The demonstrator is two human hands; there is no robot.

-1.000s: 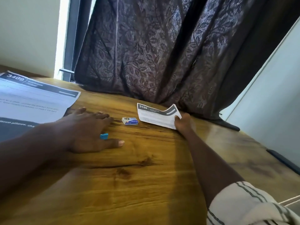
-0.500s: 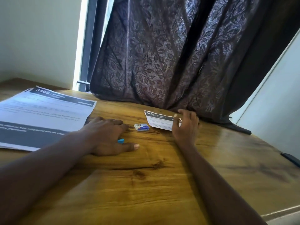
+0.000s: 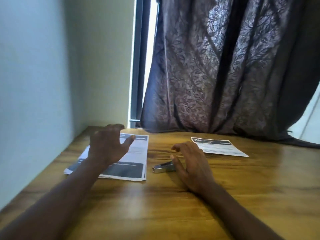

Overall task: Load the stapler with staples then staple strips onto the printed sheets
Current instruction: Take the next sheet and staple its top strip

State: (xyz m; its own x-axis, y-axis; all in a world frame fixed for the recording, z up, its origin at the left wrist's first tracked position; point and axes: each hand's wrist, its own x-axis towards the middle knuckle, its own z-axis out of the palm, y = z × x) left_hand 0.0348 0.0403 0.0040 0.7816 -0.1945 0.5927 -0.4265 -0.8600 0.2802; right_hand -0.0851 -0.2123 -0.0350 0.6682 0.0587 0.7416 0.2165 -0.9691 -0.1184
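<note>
A metal stapler (image 3: 163, 168) lies on the wooden table (image 3: 173, 205) between my hands. My right hand (image 3: 190, 165) hovers just right of it with fingers spread, its thumb close to the stapler's rear; contact cannot be told. My left hand (image 3: 107, 146) is raised, open, over the stack of printed sheets (image 3: 133, 163) at the left. A paper strip with a dark header (image 3: 220, 148) lies flat at the back right, apart from both hands. The small staple box is hidden from view.
A pale wall (image 3: 43, 84) borders the table's left edge. A dark patterned curtain (image 3: 225, 75) hangs along the far edge and drapes onto the table at the back right. A window frame (image 3: 138, 66) stands between wall and curtain.
The view swung left. My right hand let go of the strip, which now lies flat, and moved beside the stapler. My left hand lifted off the table to above the sheets.
</note>
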